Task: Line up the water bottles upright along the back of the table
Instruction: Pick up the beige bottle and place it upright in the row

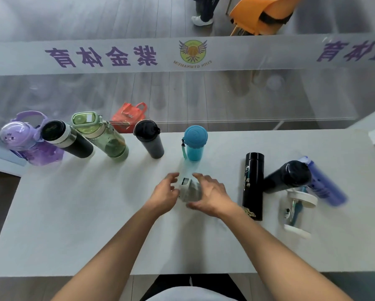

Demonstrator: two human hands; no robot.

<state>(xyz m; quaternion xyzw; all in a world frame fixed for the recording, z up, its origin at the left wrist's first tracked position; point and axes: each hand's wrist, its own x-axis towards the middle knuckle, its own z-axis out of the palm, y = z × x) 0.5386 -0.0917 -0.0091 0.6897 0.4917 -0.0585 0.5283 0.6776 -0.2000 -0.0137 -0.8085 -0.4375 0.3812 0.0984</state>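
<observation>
White table [73,224]. Upright along the back edge, from 10 to 12 o'clock: purple bottle [28,142], black flask with white collar [67,139], green bottle [101,135], dark grey tumbler [149,139], blue bottle [194,143]. Lying flat at 2–3 o'clock: black printed flask [253,185], black bottle [287,177], blue-violet bottle [325,183], clear jar-like bottle [298,213]. At centre: pale grey bottle [189,190].

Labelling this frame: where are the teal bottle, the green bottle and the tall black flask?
teal bottle [195,135], head view, round blue lid.
green bottle [108,140], head view, clear body.
tall black flask [253,185], head view, printed side.
</observation>
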